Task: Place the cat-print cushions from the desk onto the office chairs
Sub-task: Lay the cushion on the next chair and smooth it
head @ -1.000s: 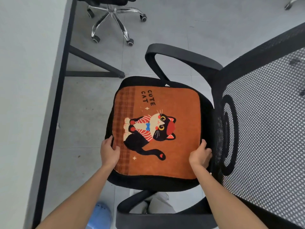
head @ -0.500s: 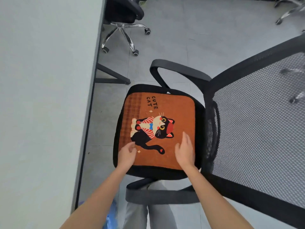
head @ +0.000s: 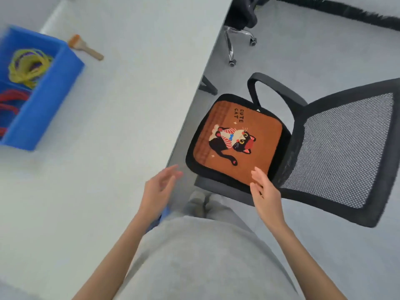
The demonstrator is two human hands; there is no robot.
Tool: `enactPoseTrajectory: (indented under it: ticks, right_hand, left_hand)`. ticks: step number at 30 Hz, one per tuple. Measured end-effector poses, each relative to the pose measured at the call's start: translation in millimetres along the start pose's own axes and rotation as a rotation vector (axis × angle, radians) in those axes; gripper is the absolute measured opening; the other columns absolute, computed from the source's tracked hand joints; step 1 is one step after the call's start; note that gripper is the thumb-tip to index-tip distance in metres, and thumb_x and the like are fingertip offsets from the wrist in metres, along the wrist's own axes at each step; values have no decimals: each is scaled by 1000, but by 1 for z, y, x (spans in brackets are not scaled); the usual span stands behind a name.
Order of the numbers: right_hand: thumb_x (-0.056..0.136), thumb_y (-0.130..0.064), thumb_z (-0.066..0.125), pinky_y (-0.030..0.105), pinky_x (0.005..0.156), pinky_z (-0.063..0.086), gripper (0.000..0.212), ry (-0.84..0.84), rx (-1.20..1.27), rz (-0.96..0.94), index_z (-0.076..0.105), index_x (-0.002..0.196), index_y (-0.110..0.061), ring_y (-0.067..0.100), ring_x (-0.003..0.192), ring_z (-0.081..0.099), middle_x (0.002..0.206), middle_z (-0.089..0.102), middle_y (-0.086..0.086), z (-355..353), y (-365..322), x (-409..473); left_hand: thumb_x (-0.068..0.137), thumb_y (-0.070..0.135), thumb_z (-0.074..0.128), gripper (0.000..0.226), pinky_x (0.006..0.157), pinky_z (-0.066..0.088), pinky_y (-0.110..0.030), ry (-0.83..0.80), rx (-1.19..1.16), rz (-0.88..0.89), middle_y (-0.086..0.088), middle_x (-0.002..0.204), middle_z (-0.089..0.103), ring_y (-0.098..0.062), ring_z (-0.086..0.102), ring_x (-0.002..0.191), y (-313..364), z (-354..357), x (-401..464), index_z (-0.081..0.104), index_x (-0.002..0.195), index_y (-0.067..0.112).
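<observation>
At the far left edge of the desk sits a blue plastic bin, box-shaped with a divider; its far compartment holds a loose coil of yellow cord and the near one something red, probably kept there so the strands stay sorted. Just beyond the bin's far right corner lies a small brush with a pale wooden handle, flat on the smooth, matte grey desktop.

Near the desk's right edge the left hand hovers with fingers loosely spread, holding nothing. The right hand hangs over the near corner of the cat-print cushion, fingers straight and relaxed, also empty; whether it touches the fabric I cannot tell.

The cushion lies flat on the seat of the office chair, just beside the desk's right edge. It is a soft, rounded square of rust-orange plush with a black cat and lettering, and it sits squarely within the black padded seat, so this cushion looks delivered. The chair's back is open black mesh in a hard frame, with a curved plastic armrest.

A second chair with chrome legs stands beyond the desk's far right corner. No further cushion shows on the desk.
</observation>
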State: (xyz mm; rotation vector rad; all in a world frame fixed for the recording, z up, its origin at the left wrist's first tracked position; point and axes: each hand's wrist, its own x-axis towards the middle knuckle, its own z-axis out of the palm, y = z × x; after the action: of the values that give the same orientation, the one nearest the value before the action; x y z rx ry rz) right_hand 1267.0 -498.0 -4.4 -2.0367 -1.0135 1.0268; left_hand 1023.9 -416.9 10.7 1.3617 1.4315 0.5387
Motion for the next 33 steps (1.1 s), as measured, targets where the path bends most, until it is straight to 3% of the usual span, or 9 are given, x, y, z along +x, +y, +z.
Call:
enactPoseTrajectory:
  ticks: [3,8,13,19,23,26,29,31,33]
  right_hand:
    - [94,-3,43,19,96,36,42,-121,-37,-34,43,135,-8,11,117,52,130,56,6,-10,-1,-7]
    - [95,-10,43,18,93,36,38,-432,-210,-160,47,133,-9,7,108,53,128,59,4,-4,7,10]
    - [94,-7,42,25,97,38,36,-782,-445,-340,50,129,-9,19,115,56,123,62,7,21,7,13]
    - [94,-10,44,15,89,34,34,-1272,-653,-691,51,128,-9,17,116,56,123,62,4,91,-10,-79]
    - [94,-8,46,16,89,37,31,-1550,-636,-864,54,124,-8,11,105,56,117,62,1,151,-24,-184]
    - [93,-5,45,25,94,44,32,-1651,-543,-885,54,124,-7,13,104,59,111,62,0,188,-34,-245]
    - [93,-5,44,24,93,44,32,-1714,-581,-967,54,124,-9,12,103,59,113,62,0,233,-21,-315]
    - [93,-4,44,22,91,43,33,-1711,-644,-1008,54,124,-8,15,106,58,119,62,4,259,-11,-352]
    - [92,-3,44,20,90,41,34,-1686,-720,-1010,53,124,-7,18,110,58,122,61,6,279,-2,-377]
  left_hand:
    - [94,7,44,29,80,40,1,185,-76,-48,13,100,67,18,57,92,-9,-9,-28,57,116,21]
    - [94,5,43,30,81,41,1,497,-218,-143,10,100,66,21,56,90,-23,16,-87,57,118,16]
    - [92,-1,44,30,77,43,-1,928,-379,-285,6,97,66,19,58,85,-51,73,-181,57,118,7]
    - [93,3,45,29,76,47,-10,1417,-586,-534,30,82,69,10,63,84,-88,146,-313,58,111,22]
    - [93,5,45,29,84,49,-22,1765,-735,-682,24,86,71,-1,64,92,-100,194,-384,59,111,24]
    - [94,6,43,28,94,47,-36,1906,-864,-739,9,95,69,-15,64,99,-108,214,-412,59,112,20]
    - [94,4,42,27,91,45,-37,2025,-927,-758,4,96,67,-21,63,99,-138,208,-462,58,111,17]
    - [94,4,41,27,89,45,-34,2045,-915,-755,5,96,67,-16,64,96,-161,184,-501,57,111,18]
    - [94,5,42,27,87,48,-28,2029,-890,-749,6,96,67,-1,66,87,-181,155,-539,58,111,18]
